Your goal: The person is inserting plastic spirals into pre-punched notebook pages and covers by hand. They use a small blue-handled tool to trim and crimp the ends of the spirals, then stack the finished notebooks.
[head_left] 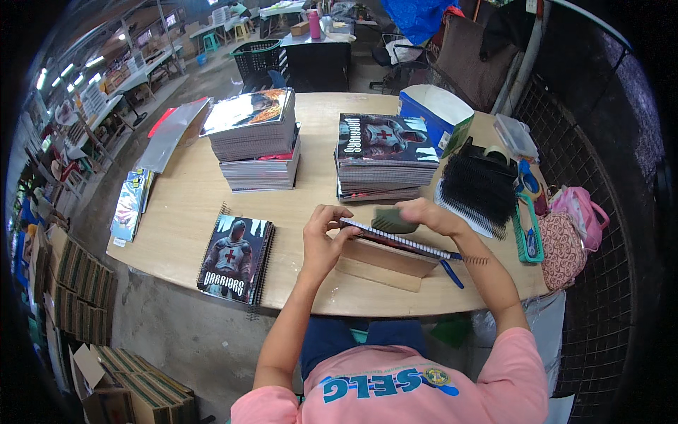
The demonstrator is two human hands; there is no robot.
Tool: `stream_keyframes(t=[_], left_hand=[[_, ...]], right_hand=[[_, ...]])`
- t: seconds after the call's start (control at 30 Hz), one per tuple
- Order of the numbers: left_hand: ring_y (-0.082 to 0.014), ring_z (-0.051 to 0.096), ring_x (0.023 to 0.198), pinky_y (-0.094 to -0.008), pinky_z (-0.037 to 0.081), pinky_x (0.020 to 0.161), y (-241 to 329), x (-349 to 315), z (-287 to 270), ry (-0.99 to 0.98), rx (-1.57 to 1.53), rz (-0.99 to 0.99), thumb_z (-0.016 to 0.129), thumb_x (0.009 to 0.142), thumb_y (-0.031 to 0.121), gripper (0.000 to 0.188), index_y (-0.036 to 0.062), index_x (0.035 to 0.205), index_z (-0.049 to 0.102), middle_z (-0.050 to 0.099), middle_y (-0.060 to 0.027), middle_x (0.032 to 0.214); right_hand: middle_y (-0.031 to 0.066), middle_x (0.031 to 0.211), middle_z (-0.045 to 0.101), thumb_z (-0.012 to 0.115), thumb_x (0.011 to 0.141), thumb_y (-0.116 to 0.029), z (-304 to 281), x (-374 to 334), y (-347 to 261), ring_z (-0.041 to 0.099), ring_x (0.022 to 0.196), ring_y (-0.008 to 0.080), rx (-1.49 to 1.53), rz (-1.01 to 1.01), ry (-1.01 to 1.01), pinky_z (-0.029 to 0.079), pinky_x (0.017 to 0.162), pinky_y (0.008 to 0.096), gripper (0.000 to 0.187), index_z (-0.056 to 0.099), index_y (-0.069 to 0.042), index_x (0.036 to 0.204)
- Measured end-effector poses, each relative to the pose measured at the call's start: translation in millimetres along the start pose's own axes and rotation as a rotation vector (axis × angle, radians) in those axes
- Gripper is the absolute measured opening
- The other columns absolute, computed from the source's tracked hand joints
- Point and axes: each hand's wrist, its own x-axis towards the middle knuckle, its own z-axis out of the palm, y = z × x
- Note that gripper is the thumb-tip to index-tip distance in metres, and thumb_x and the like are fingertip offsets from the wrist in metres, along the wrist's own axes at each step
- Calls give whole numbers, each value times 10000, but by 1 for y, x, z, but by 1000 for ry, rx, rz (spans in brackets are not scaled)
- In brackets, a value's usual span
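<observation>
Left hand (326, 239): fingers pinch 1 end of the notebook (404, 243), upright between the 2 hands. Right hand (429, 215): fingers appear closed on a blurred green piece (393, 220). Advised: firm left pinch; coil (477, 260), protruding rightward beyond the fingers, unbent.

My shirt (385, 403) is pink, the table (314, 152) pale tan. The notebook (401, 240) I hold shows black and white along its edge; toward the table's near-left corner, a dark cover (232, 258) bears a red cross.
</observation>
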Motion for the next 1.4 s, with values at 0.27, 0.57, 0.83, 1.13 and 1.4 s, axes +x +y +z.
stream_keyframes(t=[0.27, 0.57, 0.83, 1.13, 1.4], left_hand=[[-117, 595, 860, -273, 536, 753, -5, 5, -7, -36, -4, -95, 804, 693, 5, 377, 10, 1007, 596, 618, -32, 924], [-89, 567, 809, -220, 512, 702, -11, 10, -8, -46, -66, -176, 845, 634, -13, 593, 26, 1126, 517, 548, -59, 1061], [-147, 556, 956, -283, 482, 827, -28, 12, -8, -187, -302, -26, 786, 704, 16, 327, 16, 987, 622, 551, -66, 1079], [-136, 533, 954, -267, 441, 841, -42, 12, -3, -307, -627, -147, 751, 770, 14, 205, 5, 931, 624, 563, -53, 994], [-145, 533, 942, -271, 421, 835, -33, 10, 4, -246, -714, -226, 755, 771, 60, 176, 14, 903, 649, 574, -61, 975]], right_hand=[[174, 986, 672, 535, 925, -499, 10, 17, -7, 619, 895, 237, -480, 40, 9, 474, 841, 352, 605, 653, 64, 1113], [202, 921, 658, 523, 937, -498, 10, 32, -3, 597, 883, 227, 267, 17, 57, 460, 837, 339, 585, 681, 56, 1034], [280, 1111, 572, 702, 797, -445, 18, 6, 29, 538, 1095, 390, -507, 71, 282, 420, 960, 442, 520, 678, -104, 1189], [223, 1220, 467, 669, 827, -219, 79, -140, 93, 420, 1188, 405, -1074, 317, 727, 359, 1031, 443, 496, 508, 41, 1218], [200, 1017, 566, 636, 872, -209, 30, -130, 95, 565, 914, 352, -668, 80, 1311, 461, 831, 391, 346, 559, 40, 1101]])
